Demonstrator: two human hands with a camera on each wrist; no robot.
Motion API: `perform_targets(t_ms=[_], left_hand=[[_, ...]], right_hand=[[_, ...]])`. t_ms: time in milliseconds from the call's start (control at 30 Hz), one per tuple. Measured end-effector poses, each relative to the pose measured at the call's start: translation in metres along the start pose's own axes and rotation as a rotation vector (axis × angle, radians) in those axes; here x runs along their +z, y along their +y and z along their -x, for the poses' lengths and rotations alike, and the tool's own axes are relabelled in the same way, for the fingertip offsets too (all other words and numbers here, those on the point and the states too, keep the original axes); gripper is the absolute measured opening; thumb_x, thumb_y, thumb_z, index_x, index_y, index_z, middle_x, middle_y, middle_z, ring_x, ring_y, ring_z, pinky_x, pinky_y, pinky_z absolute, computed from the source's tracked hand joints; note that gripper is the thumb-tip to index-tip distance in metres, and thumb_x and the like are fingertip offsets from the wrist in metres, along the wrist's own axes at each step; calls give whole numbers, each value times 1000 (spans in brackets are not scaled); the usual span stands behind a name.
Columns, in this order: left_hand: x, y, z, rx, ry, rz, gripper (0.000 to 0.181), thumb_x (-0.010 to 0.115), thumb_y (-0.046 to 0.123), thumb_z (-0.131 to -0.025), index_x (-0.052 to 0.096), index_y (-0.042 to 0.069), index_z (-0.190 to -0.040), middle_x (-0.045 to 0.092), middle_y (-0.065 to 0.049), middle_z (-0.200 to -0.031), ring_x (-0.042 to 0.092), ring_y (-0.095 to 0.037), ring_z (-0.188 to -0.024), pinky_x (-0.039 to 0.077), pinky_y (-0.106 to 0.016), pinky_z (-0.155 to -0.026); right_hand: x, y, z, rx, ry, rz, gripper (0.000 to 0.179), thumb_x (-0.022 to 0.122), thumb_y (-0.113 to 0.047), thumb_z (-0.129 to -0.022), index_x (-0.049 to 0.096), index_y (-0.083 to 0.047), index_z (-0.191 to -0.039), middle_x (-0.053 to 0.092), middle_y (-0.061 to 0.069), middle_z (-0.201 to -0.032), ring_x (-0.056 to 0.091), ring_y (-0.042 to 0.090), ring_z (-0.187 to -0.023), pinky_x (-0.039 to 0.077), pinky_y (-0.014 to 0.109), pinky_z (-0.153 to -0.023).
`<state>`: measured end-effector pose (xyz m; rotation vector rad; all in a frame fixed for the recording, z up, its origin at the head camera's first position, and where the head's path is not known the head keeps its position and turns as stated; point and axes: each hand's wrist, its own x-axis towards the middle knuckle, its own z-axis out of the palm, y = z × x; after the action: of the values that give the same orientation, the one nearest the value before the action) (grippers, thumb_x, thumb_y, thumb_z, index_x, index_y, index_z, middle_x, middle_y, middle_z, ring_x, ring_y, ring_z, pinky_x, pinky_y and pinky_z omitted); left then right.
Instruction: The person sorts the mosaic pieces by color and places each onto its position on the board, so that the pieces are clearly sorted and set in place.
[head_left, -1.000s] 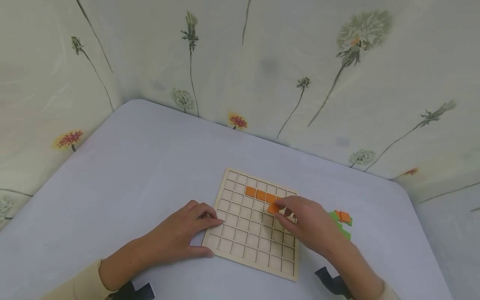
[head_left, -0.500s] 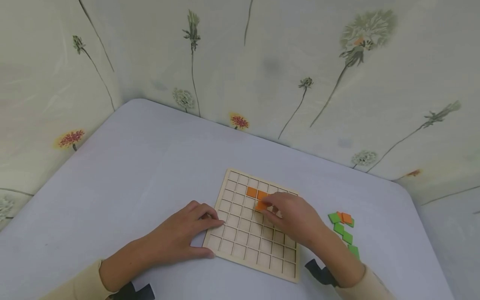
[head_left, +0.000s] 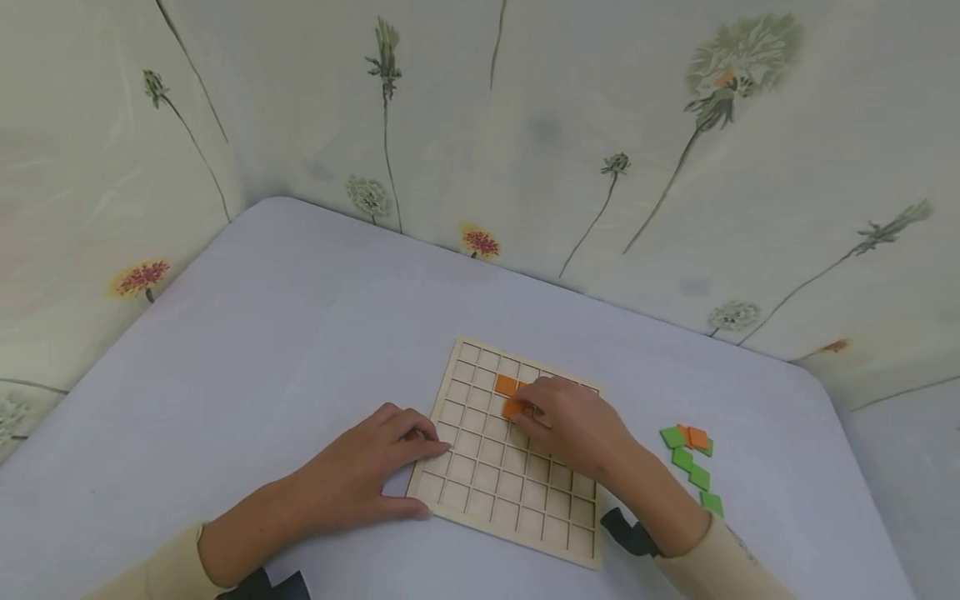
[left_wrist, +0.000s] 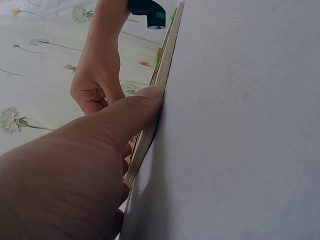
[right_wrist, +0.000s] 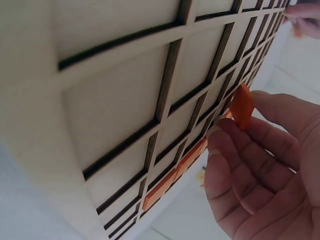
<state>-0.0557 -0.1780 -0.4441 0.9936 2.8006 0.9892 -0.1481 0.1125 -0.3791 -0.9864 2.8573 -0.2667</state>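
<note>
The small, thin orange square tile (right_wrist: pixel 242 107) is grasped in the fingers of my right hand (head_left: pixel 566 421), pinched tilted over the pale wooden square grid board (head_left: pixel 517 542), towards its far side. Whether its lower corner touches the wood, I cannot tell.

Just beyond my grasp, more flat orange square tiles (head_left: pixel 506 385) lie in a row of the board's cells; my right hand hides part of that row from above.

The fingers of my left hand (head_left: pixel 378 467) clasp nothing. They rest relaxed at the board's left edge, thumb touching near the close left corner.

To the right of the board, apart from it, loose green square tiles (head_left: pixel 682 458) and a couple of loose orange square tiles (head_left: pixel 697 437) lie on the smooth whitish tabletop (head_left: pixel 337 292), some overlapping.
</note>
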Motion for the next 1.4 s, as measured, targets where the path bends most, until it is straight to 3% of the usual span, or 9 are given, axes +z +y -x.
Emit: perform_targets(t_ms=[233,533,867,1100,1400], left_hand=[[0,1,0,-8,-14,-1,65,82,50,-88,65,22,-144,51,14,-137,43,-9,-124,45,-32,-104],[0,0,-1,-4,-10,-16,66,82,51,-88,64,23,-145,50,15,-137,42,-9,-126,45,-32,-105],[-1,0,-1,-14,-19,-13,67,81,52,-88,64,24,-146,49,16,-138,41,-8,-126,45,-31,-105],[0,-2,-1,-5,-13,-4,66,81,52,-88,64,23,-146,49,16,-137,42,-8,-124,45,-31,-104],[0,-1,0,-4,-11,-11,66,82,51,-88,64,22,-145,50,15,-137,42,-9,-124,45,-31,-104]], right_hand=[[1,0,-3,-14,-7,14,23,78,-26,-96,78,-13,-115,73,-2,-107,67,18,-102,58,37,-86],[4,1,-5,-47,26,15,20,79,-25,-96,78,-15,-113,68,-7,-101,61,11,-89,56,32,-78],[7,2,-7,-60,27,15,18,79,-23,-96,78,-14,-112,68,-7,-102,61,10,-89,56,32,-80],[9,4,-9,-113,53,25,16,81,-18,-94,78,-13,-109,68,-5,-101,63,14,-93,57,34,-82],[8,2,-5,-107,50,18,12,79,-16,-95,77,-17,-106,64,-9,-95,55,9,-83,54,30,-77]])
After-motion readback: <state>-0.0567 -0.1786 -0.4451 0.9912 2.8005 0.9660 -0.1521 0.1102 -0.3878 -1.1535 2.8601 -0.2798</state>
